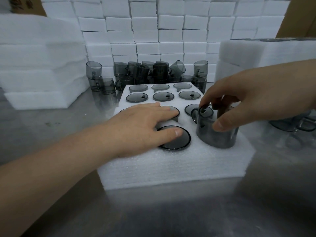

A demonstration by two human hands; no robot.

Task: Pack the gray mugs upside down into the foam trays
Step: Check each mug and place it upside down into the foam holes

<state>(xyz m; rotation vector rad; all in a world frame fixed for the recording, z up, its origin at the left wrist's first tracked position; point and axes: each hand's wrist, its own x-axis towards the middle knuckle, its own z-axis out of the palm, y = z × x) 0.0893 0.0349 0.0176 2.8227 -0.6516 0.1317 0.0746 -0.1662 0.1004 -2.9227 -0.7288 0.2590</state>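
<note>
Gray and see-through, the mug [217,132] stood upside down at the near right corner of the tray [171,166]. Most of its body was above the foam, so I judged it only partly into its hole. It looked like thin glass or clear plastic: light, stiff, slick-walled and probably easy to chip, best held round the wall or across the flat base, not by the handle. The right hand [248,100] held it that way, thumb on the near wall and fingers curled over the upturned base. The left hand [140,127] lay flat and spread on the tray, fingers straight across seated mugs [163,96], thumb touching the near middle one, gripping nothing. Loose mugs [147,72] were heaped behind the tray on the steel surface [153,211], with foam stacks [34,65] on either side.
</note>
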